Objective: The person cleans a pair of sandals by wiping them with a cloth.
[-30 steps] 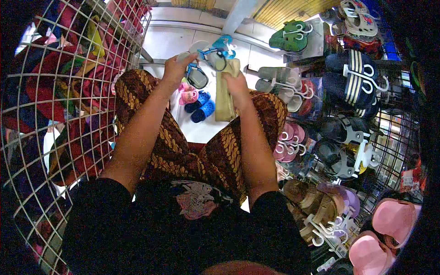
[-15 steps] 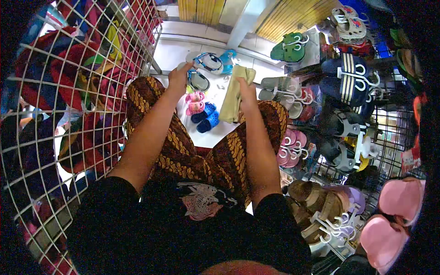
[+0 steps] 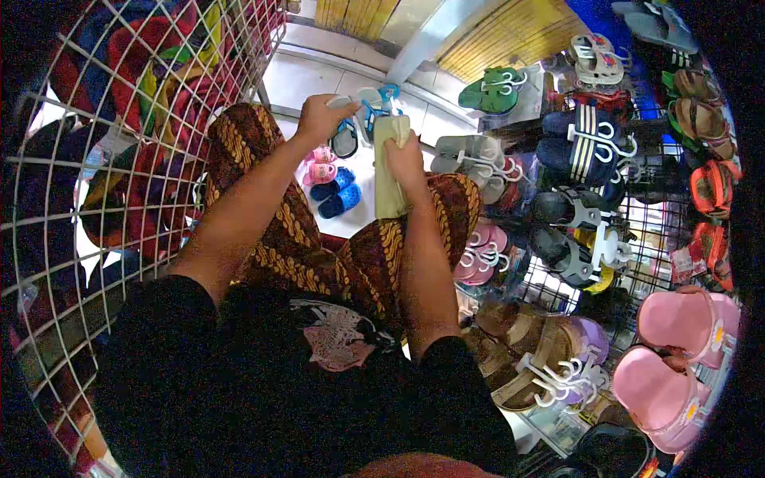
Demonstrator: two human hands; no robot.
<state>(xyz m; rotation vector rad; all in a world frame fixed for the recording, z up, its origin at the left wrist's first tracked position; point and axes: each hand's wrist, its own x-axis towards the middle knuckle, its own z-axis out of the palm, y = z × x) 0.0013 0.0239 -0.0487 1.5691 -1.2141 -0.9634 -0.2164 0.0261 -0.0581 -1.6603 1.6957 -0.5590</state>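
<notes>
My left hand [image 3: 320,119] is closed on the end of a pale grey sandal [image 3: 343,102], with part of the sandal hidden by the fingers. Folded pale green cloth [image 3: 390,190] stands nearly upright in my right hand [image 3: 405,159], whose fingers are wrapped round its upper part. Between and beyond the hands lie grey sandals with light blue straps [image 3: 345,142] on the white floor. Nearer my lap are small pink shoes [image 3: 321,173] and a pair of blue clogs with holes [image 3: 340,202].
Patterned trousers [image 3: 279,231] cover my spread legs. A white wire grid [image 3: 159,135] with colourful items behind it rises on the left. Racks on the right hold green sandals [image 3: 490,92], striped navy slides [image 3: 586,143], brown sandals [image 3: 518,350] and pink clogs [image 3: 657,390].
The view has shifted, so the racks appear farther left. My right hand and the cloth have come closer to my left hand, and the cloth now covers part of the blue-strapped sandals.
</notes>
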